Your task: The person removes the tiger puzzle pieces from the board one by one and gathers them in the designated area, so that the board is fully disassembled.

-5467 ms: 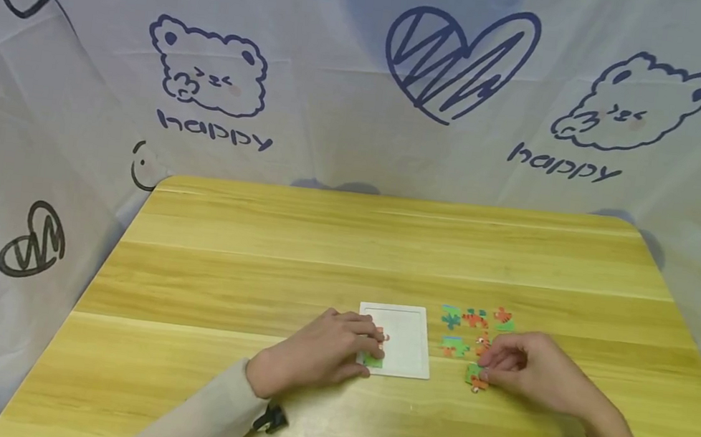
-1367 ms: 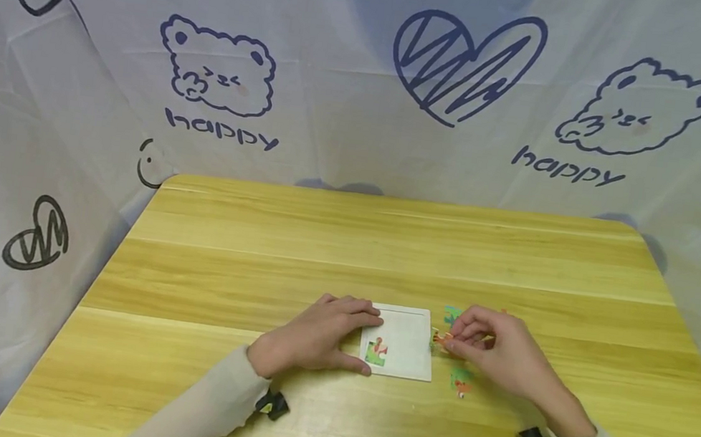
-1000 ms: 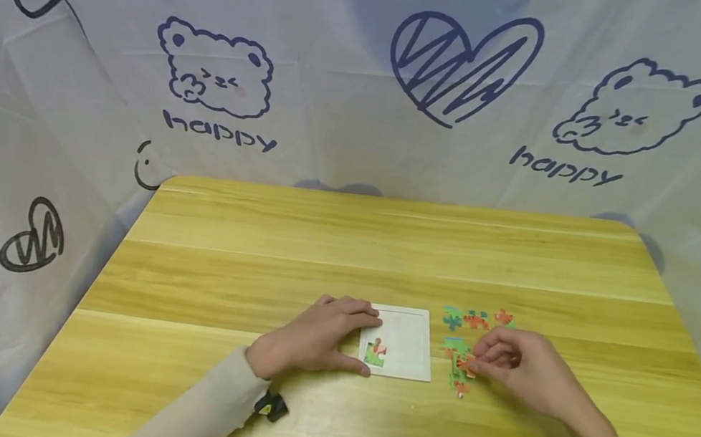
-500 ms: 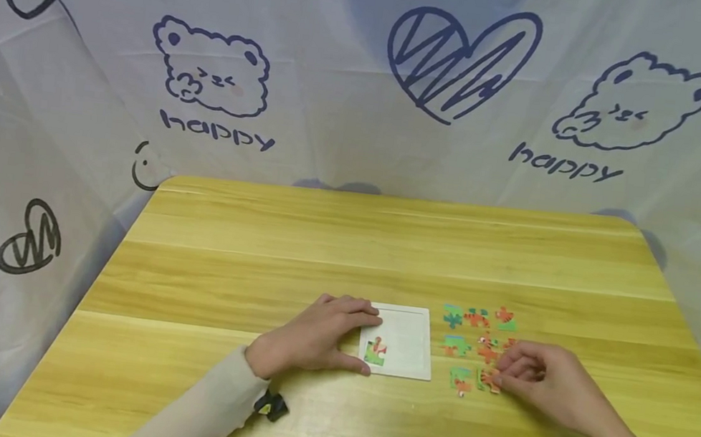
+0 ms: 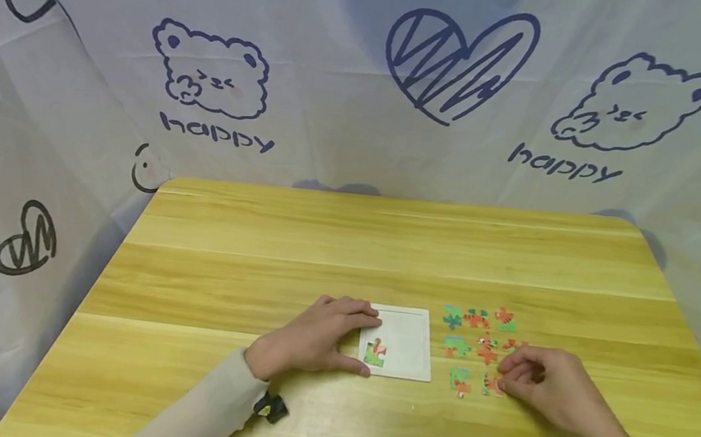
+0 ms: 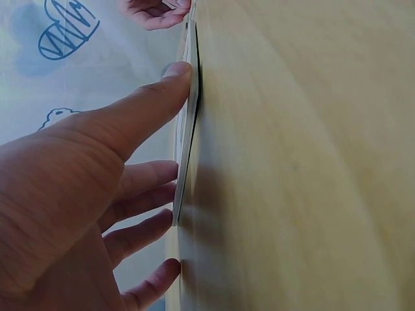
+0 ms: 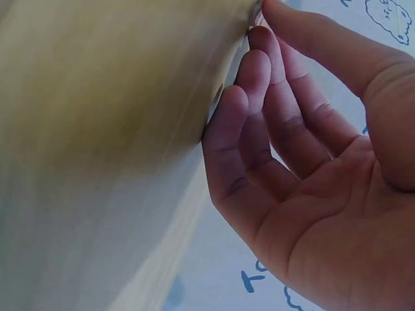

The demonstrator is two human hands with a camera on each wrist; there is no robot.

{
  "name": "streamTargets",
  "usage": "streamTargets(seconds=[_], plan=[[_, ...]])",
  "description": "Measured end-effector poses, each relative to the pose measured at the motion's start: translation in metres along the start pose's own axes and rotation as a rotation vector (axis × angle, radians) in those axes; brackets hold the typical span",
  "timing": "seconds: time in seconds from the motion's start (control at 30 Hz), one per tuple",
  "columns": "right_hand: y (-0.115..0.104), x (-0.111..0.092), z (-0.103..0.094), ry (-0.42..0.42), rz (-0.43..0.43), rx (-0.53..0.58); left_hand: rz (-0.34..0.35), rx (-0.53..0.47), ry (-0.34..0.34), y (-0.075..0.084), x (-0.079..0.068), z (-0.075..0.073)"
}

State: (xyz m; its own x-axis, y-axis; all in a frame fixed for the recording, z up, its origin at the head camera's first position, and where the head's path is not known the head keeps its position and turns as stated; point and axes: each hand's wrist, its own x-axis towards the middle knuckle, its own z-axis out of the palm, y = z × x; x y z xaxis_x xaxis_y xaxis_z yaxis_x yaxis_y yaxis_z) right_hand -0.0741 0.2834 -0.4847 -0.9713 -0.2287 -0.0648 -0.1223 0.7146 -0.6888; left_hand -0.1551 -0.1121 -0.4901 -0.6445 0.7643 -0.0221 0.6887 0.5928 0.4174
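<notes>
A white square puzzle tray lies on the wooden table, with one green-and-orange puzzle piece in its near left corner. My left hand rests at the tray's left side, thumb on the near edge and fingers spread along the left edge. In the left wrist view, the thumb presses the tray's rim. On the right, my right hand pinches an orange-and-green puzzle piece at the table surface between thumb and index finger. The right wrist view shows its other fingers bent, the piece mostly hidden.
Several loose puzzle pieces lie in rough rows right of the tray, including a green-blue piece, an orange striped piece and an orange piece with an eye. Behind the table hangs a white printed cloth.
My left fingers have drawn back from the tray's piece to its left side. My right hand carried an orange piece beside the tray, then back right and down among the loose pieces.
</notes>
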Motion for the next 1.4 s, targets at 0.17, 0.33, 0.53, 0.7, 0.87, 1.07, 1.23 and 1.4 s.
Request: streamTargets(seconds=[0.17,0.33,0.53,0.7,0.87,1.07,1.23,1.4], plan=[[-0.001,0.001,0.002,0.012,0.001,-0.014,0.008,0.015,0.007,0.000,-0.001,0.000],[-0.001,0.002,0.001,0.008,-0.020,-0.026,0.011,0.013,0.008,0.000,-0.001,-0.001],[-0.006,0.004,-0.004,0.018,-0.087,-0.012,0.004,0.002,0.005,0.001,-0.001,-0.001],[-0.022,0.014,-0.005,-0.001,-0.138,0.013,-0.012,-0.023,-0.002,0.002,-0.002,-0.002],[-0.046,0.028,0.000,-0.016,-0.182,-0.001,-0.007,-0.018,-0.002,0.002,-0.001,-0.002],[-0.074,0.046,0.013,-0.072,-0.218,0.025,-0.014,-0.015,-0.005,0.001,-0.002,0.000],[-0.093,0.060,0.033,-0.163,-0.228,0.028,-0.014,-0.026,0.004,0.000,-0.001,0.000],[-0.105,0.075,0.050,-0.210,-0.214,-0.014,-0.007,-0.029,0.005,0.000,0.000,-0.001]])
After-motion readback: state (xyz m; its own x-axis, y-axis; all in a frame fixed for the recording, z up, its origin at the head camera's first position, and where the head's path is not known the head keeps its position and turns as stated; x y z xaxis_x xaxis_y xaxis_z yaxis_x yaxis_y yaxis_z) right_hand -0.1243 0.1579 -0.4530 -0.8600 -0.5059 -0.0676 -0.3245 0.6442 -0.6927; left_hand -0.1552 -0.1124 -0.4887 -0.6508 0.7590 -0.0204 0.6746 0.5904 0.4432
